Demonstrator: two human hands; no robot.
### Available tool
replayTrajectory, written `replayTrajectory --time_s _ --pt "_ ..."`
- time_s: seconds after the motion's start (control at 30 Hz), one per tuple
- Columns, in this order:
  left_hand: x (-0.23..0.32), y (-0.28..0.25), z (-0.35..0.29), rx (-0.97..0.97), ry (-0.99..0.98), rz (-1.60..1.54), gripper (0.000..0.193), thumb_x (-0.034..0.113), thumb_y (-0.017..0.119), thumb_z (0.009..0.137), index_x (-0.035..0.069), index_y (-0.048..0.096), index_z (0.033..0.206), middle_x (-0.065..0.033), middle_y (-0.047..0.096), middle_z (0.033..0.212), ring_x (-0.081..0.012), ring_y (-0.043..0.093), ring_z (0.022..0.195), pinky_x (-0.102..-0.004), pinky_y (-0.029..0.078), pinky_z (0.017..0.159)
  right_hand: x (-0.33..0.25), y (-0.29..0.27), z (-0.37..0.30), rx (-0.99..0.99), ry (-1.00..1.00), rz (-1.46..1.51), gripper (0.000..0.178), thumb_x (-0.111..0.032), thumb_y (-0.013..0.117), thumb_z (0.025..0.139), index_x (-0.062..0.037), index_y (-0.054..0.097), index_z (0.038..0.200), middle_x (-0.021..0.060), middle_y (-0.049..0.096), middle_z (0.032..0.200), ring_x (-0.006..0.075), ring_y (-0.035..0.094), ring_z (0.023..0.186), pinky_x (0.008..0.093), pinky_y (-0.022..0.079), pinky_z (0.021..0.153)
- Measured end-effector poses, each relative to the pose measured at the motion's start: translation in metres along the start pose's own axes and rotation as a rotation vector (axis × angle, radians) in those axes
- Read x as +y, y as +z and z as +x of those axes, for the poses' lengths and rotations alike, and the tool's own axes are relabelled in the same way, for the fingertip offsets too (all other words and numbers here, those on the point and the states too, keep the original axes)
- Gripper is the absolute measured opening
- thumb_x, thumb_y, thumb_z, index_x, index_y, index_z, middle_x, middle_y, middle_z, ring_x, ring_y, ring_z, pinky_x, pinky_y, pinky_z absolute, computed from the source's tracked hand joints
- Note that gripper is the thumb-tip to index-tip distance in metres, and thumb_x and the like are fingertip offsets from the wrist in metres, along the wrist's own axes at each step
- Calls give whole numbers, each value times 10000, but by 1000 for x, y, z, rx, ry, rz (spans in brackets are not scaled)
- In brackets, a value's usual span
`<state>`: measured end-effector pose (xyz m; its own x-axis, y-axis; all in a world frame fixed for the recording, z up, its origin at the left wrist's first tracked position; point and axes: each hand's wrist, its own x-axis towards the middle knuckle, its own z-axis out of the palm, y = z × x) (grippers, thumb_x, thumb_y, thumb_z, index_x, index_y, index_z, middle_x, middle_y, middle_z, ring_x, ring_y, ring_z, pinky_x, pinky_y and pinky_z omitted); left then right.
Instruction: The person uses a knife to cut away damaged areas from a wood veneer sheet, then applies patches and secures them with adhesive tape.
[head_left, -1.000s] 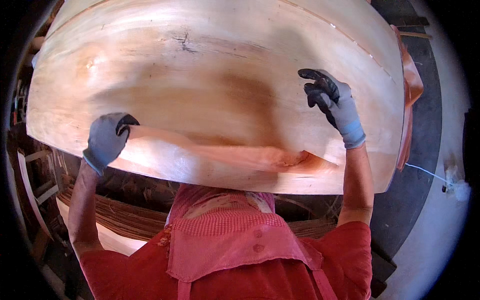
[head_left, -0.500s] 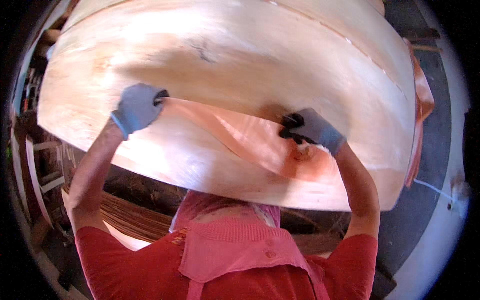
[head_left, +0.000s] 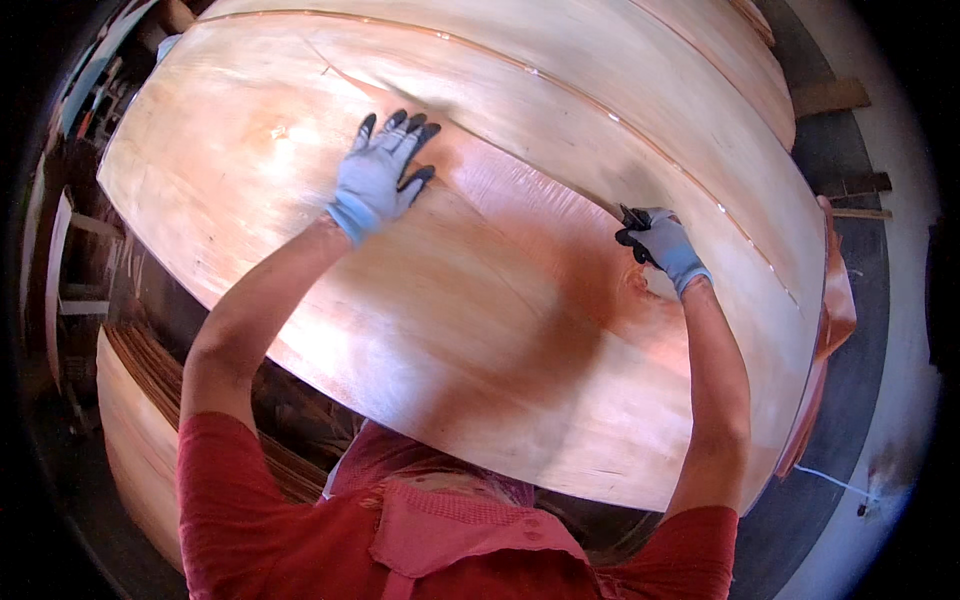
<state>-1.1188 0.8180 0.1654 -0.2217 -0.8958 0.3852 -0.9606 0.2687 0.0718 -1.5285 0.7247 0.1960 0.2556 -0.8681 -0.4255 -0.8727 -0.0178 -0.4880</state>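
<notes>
A thin reddish piece of wood veneer [head_left: 530, 205] lies over a broad, pale veneer sheet [head_left: 240, 200]. My left hand [head_left: 380, 170], in a grey glove with black fingertips and a light blue cuff, rests spread on the veneer near the reddish piece's upper left edge. At that piece's upper right edge my right hand [head_left: 655, 240], gloved alike, is closed on it; a small dark shape at its fingertips is too unclear to name. Just below this hand the reddish piece has a ragged, damaged spot [head_left: 638, 282].
More large veneer sheets [head_left: 660, 70] lie beyond a long seam at the back. A stack of veneer [head_left: 150, 380] stands low on the left. Reddish veneer strips [head_left: 836, 300] hang past the right edge, near a pale cord [head_left: 835, 480].
My left hand has let go of the reddish veneer's edge and spread out on the surface. The piece has gone from lifted and curved to lying flatter; my right hand keeps its edge.
</notes>
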Motion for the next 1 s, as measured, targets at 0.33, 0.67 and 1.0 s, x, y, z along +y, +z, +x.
replayTrajectory --time_s 0.33,0.67,1.0 --pt "6 43 -3 19 -210 -39 614 383 592 918 130 395 1442 -138 461 1437 -305 395 1363 -476 263 1129 -8 3 20 80 -172 -445 282 -327 686 819 -77 695 949 167 682 797 304 675 719 402 534 657" --pt "17 46 -11 34 -241 -74 715 396 595 911 84 303 1484 -203 460 1416 -308 409 1353 -467 271 1135 14 -1 9 312 -213 -227 307 -233 661 835 -93 634 1106 183 681 979 353 669 896 417 530 795" --pt "14 47 -11 40 -272 -122 753 400 583 903 63 262 1495 -162 446 1432 -312 387 1363 -531 209 1146 -72 67 -24 245 -529 -247 345 -240 551 947 -105 563 1265 170 686 990 354 668 868 435 518 748"
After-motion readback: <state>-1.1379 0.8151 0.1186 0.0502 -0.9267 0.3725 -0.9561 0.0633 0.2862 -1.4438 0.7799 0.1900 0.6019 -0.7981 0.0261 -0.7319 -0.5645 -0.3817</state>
